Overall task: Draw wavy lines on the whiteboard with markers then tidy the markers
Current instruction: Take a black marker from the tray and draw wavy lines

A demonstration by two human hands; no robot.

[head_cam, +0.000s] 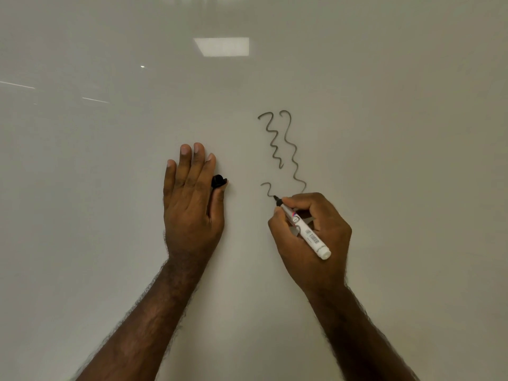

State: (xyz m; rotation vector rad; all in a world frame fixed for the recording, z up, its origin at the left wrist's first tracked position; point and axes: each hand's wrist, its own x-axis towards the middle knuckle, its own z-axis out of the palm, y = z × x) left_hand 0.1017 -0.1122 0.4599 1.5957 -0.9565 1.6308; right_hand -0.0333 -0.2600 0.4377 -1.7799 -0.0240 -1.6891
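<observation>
The whiteboard (110,188) fills the whole view. Two long grey wavy lines (286,144) run down it right of centre, and a short third line (267,188) starts below them. My right hand (310,232) grips a white marker (305,232) with a black tip, and the tip touches the board at the end of the short line. My left hand (189,199) lies flat on the board with straight fingers. Its thumb pins a black marker cap (218,181) against the side of the hand.
Ceiling lights reflect in the glossy board near the top centre (222,46). No other markers, tray or board edge are in view.
</observation>
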